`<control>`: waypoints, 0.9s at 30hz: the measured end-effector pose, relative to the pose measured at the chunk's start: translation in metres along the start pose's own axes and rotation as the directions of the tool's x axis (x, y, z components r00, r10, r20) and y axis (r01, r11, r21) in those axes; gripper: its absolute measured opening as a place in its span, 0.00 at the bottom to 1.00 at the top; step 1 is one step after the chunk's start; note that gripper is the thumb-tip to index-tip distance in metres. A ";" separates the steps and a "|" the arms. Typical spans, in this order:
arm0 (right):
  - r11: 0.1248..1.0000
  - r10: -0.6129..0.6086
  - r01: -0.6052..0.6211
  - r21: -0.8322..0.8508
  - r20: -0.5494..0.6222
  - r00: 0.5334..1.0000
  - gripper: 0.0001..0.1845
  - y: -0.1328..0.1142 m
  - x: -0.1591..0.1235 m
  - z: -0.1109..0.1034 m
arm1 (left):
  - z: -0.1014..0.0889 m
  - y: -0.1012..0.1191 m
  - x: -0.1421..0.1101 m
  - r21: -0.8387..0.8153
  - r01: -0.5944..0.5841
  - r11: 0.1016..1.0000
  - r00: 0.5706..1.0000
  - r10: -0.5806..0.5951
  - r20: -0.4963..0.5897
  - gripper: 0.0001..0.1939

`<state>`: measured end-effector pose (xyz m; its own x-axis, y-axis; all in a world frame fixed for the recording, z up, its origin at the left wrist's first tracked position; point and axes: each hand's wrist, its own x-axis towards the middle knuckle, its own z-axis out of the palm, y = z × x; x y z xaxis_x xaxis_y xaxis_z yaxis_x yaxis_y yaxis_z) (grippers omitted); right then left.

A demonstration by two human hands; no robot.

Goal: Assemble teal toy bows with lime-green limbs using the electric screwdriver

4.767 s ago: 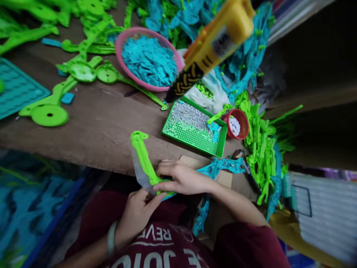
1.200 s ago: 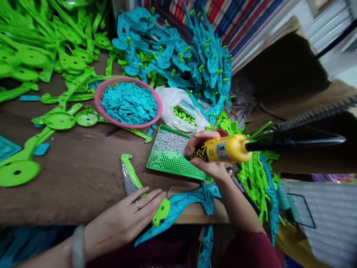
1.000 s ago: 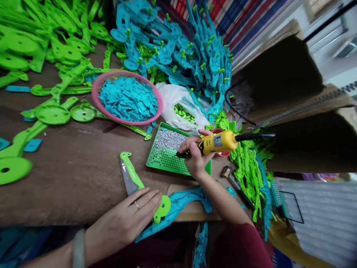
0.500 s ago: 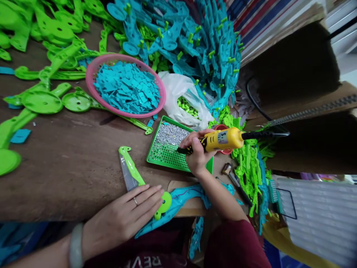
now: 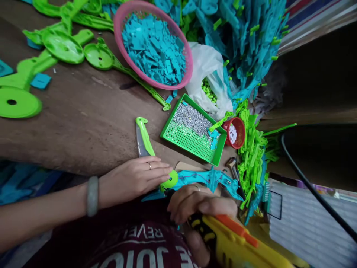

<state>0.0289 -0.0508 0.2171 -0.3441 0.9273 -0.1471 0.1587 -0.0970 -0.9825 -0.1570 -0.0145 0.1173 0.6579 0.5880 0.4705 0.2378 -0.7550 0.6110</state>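
My left hand (image 5: 136, 175) lies flat, fingers stretched out, over a bright green plastic part with a round end (image 5: 171, 180). Beyond the hand shows a green piece (image 5: 145, 137) with a clear blade-like strip along it. Under and beside the round end is a long blue plastic part (image 5: 195, 176) at the table's front edge. My right hand (image 5: 192, 204) is wrapped around a yellow electric screwdriver (image 5: 234, 238), low and close to the body. Its tip is near the round green end; whether it touches is hidden by the fingers.
A green perforated tray (image 5: 192, 145) of small screws lies ahead. Behind it are a pink basket (image 5: 118, 35) of blue pieces and a white plastic bag (image 5: 199, 61). A red cup (image 5: 241, 132), a hammer (image 5: 232, 163) and heaped parts are on the right. A black cord (image 5: 306, 178) hangs there.
My right hand has brought the screwdriver from over the screw tray back to the green part under my left hand. The view has tilted down; my left hand stays on the part.
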 end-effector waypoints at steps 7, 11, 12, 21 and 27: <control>0.949 -0.283 0.310 0.061 0.595 0.752 0.19 0.022 0.040 -0.012 | 0.000 0.000 0.001 0.068 -0.053 0.996 0.996 0.058 -0.066 0.17; 0.895 -0.401 0.436 0.093 0.594 0.698 0.16 0.003 0.052 -0.017 | 0.002 0.000 0.001 0.074 -0.074 0.995 0.994 0.079 -0.069 0.17; 0.881 -0.445 0.468 0.074 0.467 0.764 0.13 -0.003 0.058 -0.020 | 0.003 0.001 0.000 0.075 -0.075 0.994 0.995 0.079 -0.060 0.17; 0.835 -0.529 0.534 -0.134 -0.465 0.710 0.11 0.026 0.152 -0.054 | 0.003 0.007 0.000 0.146 -0.067 0.987 0.994 0.078 -0.075 0.19; 0.835 -0.539 0.524 -0.170 -0.447 0.714 0.12 0.044 0.152 -0.054 | -0.002 0.013 0.001 0.221 -0.058 0.974 0.996 0.073 -0.058 0.21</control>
<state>0.0338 0.1052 0.1581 0.0822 0.8759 0.4754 0.1091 0.4663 -0.8779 -0.1547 -0.0232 0.1264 0.6306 0.5476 0.5500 0.3511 -0.8333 0.4271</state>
